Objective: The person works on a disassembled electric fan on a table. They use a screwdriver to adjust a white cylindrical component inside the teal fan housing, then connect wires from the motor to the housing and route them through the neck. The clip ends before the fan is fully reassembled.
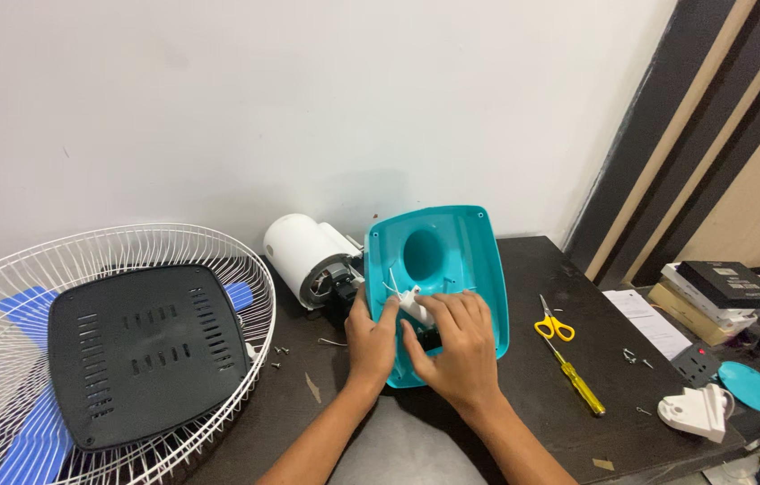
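Hands: two; left hand (371,337) grips the left edge of the teal fan base shell (452,260), thumb pressed inside; right hand (456,346) curls its fingers over a small white part (414,304) inside it.
Shell: one, tilted upright at the desk's middle.
Grilles: one white wire grille (3,269), cut off at left.
Covers: one black vented cover (146,350).
Tools: one yellow scissors (554,325), one yellow screwdriver (579,384).
Hidden: the right palm's contents; blue blades (25,431) mostly covered.
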